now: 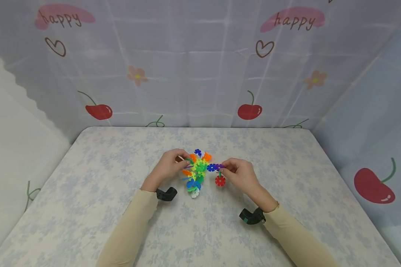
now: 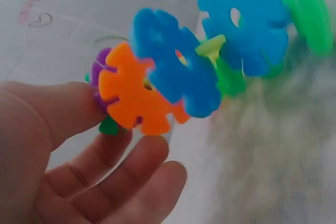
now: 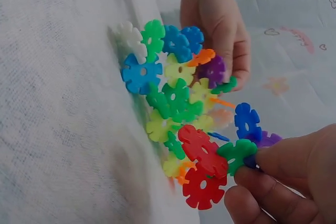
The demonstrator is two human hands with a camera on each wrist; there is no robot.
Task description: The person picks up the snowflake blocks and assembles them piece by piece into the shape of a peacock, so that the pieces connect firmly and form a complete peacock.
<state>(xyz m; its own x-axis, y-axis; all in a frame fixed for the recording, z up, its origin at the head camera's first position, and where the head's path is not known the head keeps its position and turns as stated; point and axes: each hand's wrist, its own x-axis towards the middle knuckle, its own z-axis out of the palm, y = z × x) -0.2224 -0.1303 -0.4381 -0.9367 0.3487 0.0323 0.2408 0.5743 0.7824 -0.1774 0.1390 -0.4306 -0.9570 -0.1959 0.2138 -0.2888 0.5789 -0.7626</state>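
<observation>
A cluster of interlocking plastic snowflake discs (image 1: 199, 168) stands mid-table, in yellow, green, blue, orange and white. At its left side, my left hand (image 1: 169, 164) pinches a purple disc (image 3: 212, 72) with a green disc (image 3: 227, 85) beside it. Opposite, my right hand (image 1: 243, 174) pinches a short chain of discs between thumb and index finger. That chain has a blue disc (image 3: 247, 120), a purple disc (image 3: 269, 139), a green disc (image 3: 239, 153) and red discs (image 3: 203, 188). Whether the chain joins the cluster I cannot tell. In the left wrist view, an orange disc (image 2: 128, 95) adjoins the purple one.
The table (image 1: 97, 178) wears a pale floral cloth. A printed curtain (image 1: 187, 74) hangs behind its far edge, with more fabric at both sides. Each wrist bears a black camera mount; the right one (image 1: 252, 216) sits just above the tabletop.
</observation>
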